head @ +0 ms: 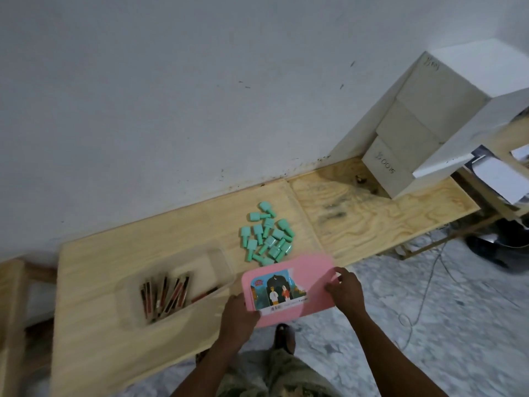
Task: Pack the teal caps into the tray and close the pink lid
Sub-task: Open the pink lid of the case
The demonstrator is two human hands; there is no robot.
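Several teal caps [267, 235] lie in a loose pile on the plywood table [97, 339], near its far edge. A clear plastic tray [220, 260] stands left of the pile and holds several dark red and black pens [167, 293]. I hold the pink lid [310, 277], which has a picture sticker on top, flat over the table's front edge just in front of the caps. My left hand [239, 316] grips its near left corner. My right hand [345, 290] pinches its right edge.
A stack of white foam boxes [415, 133] leans against the wall at the back right. Papers [498, 176] lie on a lower shelf at the far right. Below the table are a marbled floor, a cable [429, 276] and my foot [284, 338].
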